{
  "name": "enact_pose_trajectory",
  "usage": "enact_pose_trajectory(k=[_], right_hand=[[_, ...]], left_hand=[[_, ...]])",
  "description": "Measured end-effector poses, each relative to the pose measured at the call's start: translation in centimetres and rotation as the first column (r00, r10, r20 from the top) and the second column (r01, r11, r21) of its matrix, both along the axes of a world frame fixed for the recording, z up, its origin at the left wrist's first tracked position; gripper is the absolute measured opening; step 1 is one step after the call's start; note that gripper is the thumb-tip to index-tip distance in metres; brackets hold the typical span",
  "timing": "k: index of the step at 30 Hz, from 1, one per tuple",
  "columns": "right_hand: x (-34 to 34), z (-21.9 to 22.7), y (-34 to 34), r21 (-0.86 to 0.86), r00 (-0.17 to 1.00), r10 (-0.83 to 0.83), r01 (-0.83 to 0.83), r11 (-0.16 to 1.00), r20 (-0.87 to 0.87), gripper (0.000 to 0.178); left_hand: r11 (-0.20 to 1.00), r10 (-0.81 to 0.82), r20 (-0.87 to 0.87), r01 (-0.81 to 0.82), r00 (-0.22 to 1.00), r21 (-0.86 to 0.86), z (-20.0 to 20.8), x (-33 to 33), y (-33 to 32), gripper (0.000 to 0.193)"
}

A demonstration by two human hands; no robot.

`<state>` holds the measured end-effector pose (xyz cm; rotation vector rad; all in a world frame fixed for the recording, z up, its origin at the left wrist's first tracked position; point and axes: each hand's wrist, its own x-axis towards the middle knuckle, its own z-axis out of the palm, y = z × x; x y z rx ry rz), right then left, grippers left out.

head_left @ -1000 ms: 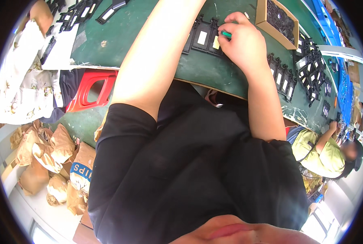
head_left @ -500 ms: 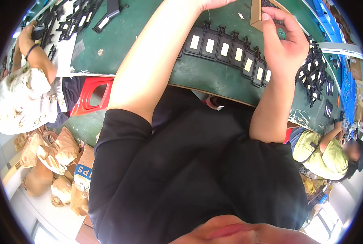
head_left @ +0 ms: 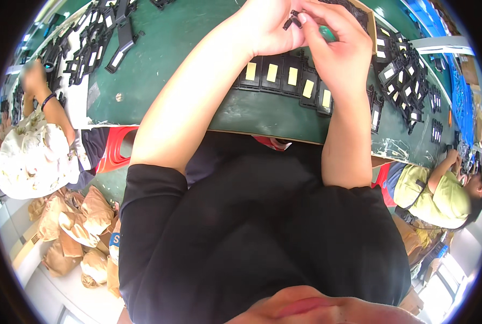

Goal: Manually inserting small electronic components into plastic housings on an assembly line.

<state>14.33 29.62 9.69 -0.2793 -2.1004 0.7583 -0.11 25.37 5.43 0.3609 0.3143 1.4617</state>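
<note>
While the left hand [head_left: 273, 32] lies palm up with a few small black pieces [head_left: 293, 23] on it, we have the thumb and forefinger of the right hand [head_left: 340, 48] right at them, so the step in hand looks to us like picking one piece out of the palm. We see the left fingers loosely open, though partly hidden; the right fingers curl around a green object [head_left: 327, 34], and whether thumb and forefinger have closed on a piece we cannot tell. The small pieces are held over the desk [head_left: 284, 116], near a row of flat black plates [head_left: 282, 81]. By our judgement, the next move calls for a light, precise pinch that singles out one piece without spilling the others.

The pieces look stubby and hard, probably plastic, too small for us to make out their exact shape. Our plates are thin and rectangular, side by side, with pale yellow labels [head_left: 272, 72]. Beside the right hand we have a matte cardboard box [head_left: 371, 24] with dark contents, and farther right a jumbled heap of black parts [head_left: 402, 81]. Our desk is green and smooth, with whitish scuffs [head_left: 397, 150] near its edge
</note>
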Motion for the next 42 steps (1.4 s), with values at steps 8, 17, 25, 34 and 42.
enact_pose_trajectory(k=[8, 17, 25, 34, 42], right_hand=[[0.5, 0.0, 0.4, 0.078, 0.992, 0.024, -0.034, 0.996, 0.127, 0.018], [0.1, 0.1, 0.2, 0.081, 0.998, 0.057, -0.06, 0.995, 0.038, 0.017], [0.2, 0.0, 0.0, -0.066, 0.981, -0.035, 0.048, 0.997, 0.191, 0.009], [0.4, -0.4, 0.6, 0.117, 0.993, -0.087, 0.077, 0.99, 0.083, 0.009], [0.3, -0.9, 0.5, 0.085, 0.978, -0.156, 0.145, 0.986, 0.14, 0.009]], left_hand=[[0.996, -0.078, 0.018, 0.078, 0.997, 0.044, -1.4, -0.6, 0.2, 0.066], [0.998, -0.034, -0.048, 0.036, 0.998, 0.045, -0.2, -1.0, -0.2, 0.067], [0.993, -0.08, -0.068, 0.085, 0.995, 0.082, -0.6, -1.5, -0.2, 0.07], [0.989, -0.099, -0.051, 0.104, 0.994, 0.102, -0.1, -2.1, -0.3, 0.07], [0.989, -0.113, -0.044, 0.116, 0.993, 0.088, -0.2, -1.9, -0.1, 0.069]])
